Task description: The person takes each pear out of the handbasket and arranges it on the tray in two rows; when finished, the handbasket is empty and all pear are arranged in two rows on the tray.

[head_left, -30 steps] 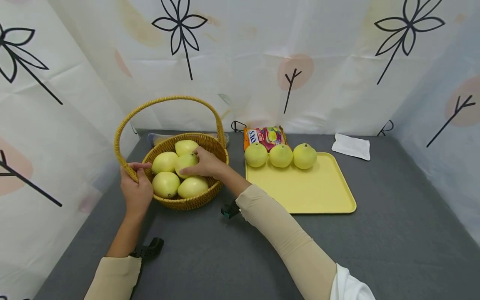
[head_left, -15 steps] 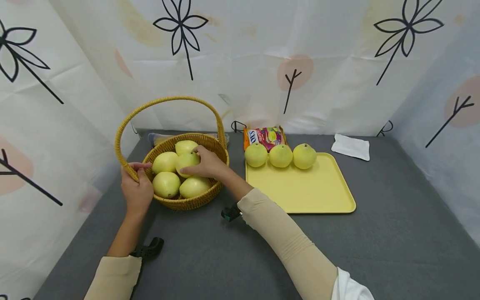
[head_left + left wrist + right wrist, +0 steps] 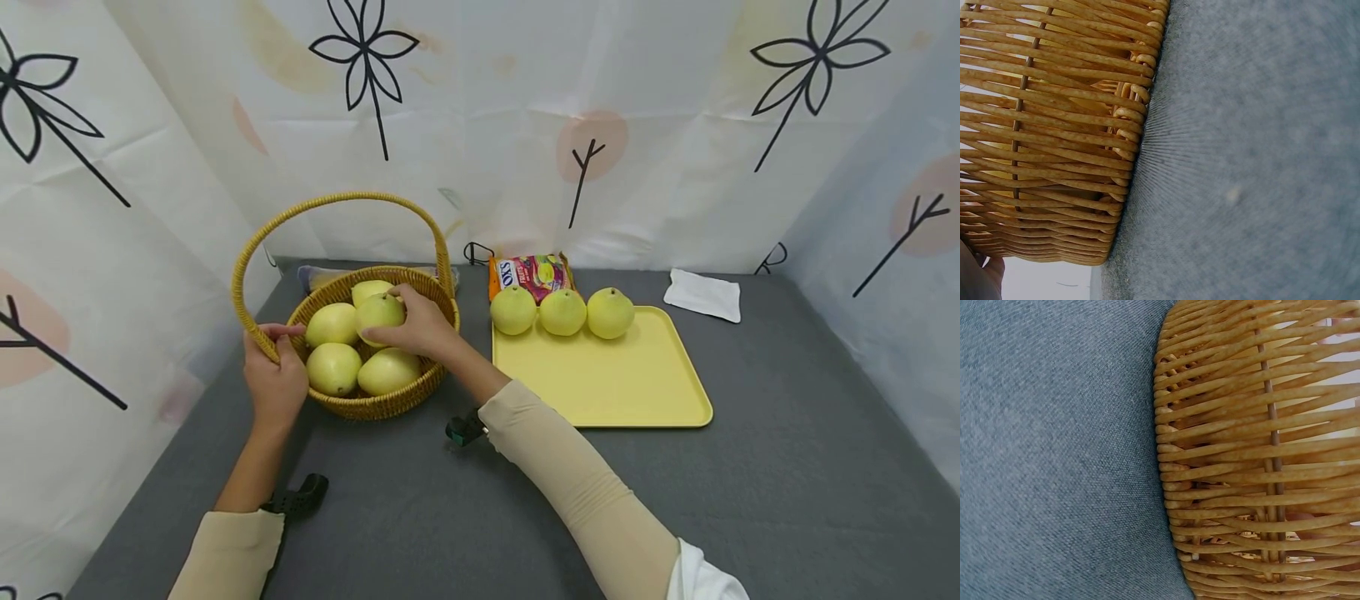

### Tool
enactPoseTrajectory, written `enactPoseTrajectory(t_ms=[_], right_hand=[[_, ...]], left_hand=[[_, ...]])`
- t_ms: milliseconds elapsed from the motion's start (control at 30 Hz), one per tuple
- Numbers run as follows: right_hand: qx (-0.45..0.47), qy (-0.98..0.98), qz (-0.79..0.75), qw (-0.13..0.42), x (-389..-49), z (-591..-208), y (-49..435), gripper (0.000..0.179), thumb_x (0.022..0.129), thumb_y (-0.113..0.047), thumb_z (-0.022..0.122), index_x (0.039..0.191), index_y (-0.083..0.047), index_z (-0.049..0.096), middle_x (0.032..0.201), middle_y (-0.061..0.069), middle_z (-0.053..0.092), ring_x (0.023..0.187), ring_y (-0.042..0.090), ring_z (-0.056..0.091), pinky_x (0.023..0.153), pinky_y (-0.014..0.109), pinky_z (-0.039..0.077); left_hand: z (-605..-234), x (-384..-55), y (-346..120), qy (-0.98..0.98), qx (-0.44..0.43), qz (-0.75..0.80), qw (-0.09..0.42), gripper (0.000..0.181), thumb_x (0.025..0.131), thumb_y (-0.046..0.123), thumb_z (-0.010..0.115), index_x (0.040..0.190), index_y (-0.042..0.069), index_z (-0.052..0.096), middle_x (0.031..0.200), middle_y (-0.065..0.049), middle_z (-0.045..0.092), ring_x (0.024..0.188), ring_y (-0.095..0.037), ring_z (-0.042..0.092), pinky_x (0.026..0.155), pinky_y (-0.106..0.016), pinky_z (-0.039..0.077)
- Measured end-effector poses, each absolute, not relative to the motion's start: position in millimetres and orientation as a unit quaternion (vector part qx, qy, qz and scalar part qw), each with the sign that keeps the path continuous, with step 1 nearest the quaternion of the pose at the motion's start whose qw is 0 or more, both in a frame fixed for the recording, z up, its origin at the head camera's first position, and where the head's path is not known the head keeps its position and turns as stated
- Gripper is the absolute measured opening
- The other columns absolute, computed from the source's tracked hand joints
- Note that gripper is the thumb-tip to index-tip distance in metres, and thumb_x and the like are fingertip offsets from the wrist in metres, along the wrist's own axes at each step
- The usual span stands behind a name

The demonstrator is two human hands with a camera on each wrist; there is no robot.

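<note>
A wicker basket (image 3: 375, 407) with a tall arched handle (image 3: 330, 200) stands at the left of the table, holding several round yellow-green fruits (image 3: 333, 369) that look like pears. At its left side, my left hand (image 3: 274, 379) grips the handle's base by the rim. My right hand (image 3: 420, 325) reaches over the right rim and holds one round yellow-green fruit (image 3: 379, 312) between thumb and fingers, above the others. Both wrist views show mostly the basket's woven wall (image 3: 1054, 137) close up; in the left one only a sliver of a hand appears at the lower left corner.
Right of the basket lies a yellow tray (image 3: 622, 383) with three similar fruits (image 3: 562, 312) along its back edge. Behind them is a colourful snack packet (image 3: 532, 273). A folded white cloth (image 3: 702, 294) lies at back right. Another packet (image 3: 318, 277) is partly hidden behind the basket.
The fruit in my right hand has risen slightly and shifted a little right, with the hand. My left hand stays on the basket, which has not moved.
</note>
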State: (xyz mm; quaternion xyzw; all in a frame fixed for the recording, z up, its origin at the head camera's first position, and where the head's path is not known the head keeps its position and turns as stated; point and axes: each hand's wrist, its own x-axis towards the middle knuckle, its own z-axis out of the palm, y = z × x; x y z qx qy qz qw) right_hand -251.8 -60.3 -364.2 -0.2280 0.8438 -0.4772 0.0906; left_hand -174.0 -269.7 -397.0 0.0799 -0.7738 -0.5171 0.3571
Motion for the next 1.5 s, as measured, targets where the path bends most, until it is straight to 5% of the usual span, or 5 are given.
enactPoseTrajectory(t_ms=[133, 600, 900, 1500], right_hand=[[-0.236, 0.836, -0.489, 0.077, -252, -366, -59, 0.073, 0.088, -0.042, 0.076, 0.147, -0.014, 0.044, 0.131, 0.009, 0.056, 0.106, 0.018, 0.058, 0.079, 0.034, 0.051], [-0.241, 0.811, -0.53, 0.062, -249, -363, -55, 0.078, 0.088, -0.04, 0.076, 0.152, -0.013, 0.04, 0.135, 0.006, 0.053, 0.1, 0.015, 0.059, 0.075, 0.033, 0.052], [-0.272, 0.793, -0.543, 0.053, -242, -359, -44, 0.075, 0.087, -0.037, 0.078, 0.148, -0.011, 0.044, 0.127, 0.006, 0.056, 0.1, 0.015, 0.059, 0.075, 0.032, 0.053], [-0.3, 0.765, -0.564, 0.082, -209, -359, -10, 0.069, 0.087, -0.027, 0.078, 0.146, -0.011, 0.045, 0.132, 0.008, 0.053, 0.117, 0.024, 0.056, 0.082, 0.03, 0.053]], left_hand=[[-399, -176, -270, -0.769, 0.081, -0.525, 0.356, 0.022, 0.105, 0.005, 0.04, 0.117, -0.012, 0.048, 0.108, -0.022, 0.066, 0.077, -0.02, 0.054, 0.062, -0.022, 0.036], [-376, -161, -252, -0.768, 0.068, -0.526, 0.36, 0.02, 0.103, 0.0, 0.041, 0.114, -0.015, 0.047, 0.106, -0.026, 0.065, 0.073, -0.006, 0.049, 0.062, -0.019, 0.036], [-399, -178, -269, -0.771, 0.081, -0.518, 0.361, 0.022, 0.105, 0.004, 0.04, 0.117, -0.012, 0.049, 0.107, -0.022, 0.067, 0.073, -0.009, 0.05, 0.061, -0.02, 0.035], [-395, -172, -267, -0.772, 0.089, -0.522, 0.352, 0.022, 0.105, 0.005, 0.04, 0.117, -0.011, 0.048, 0.107, -0.02, 0.066, 0.064, -0.01, 0.043, 0.057, -0.021, 0.033]])
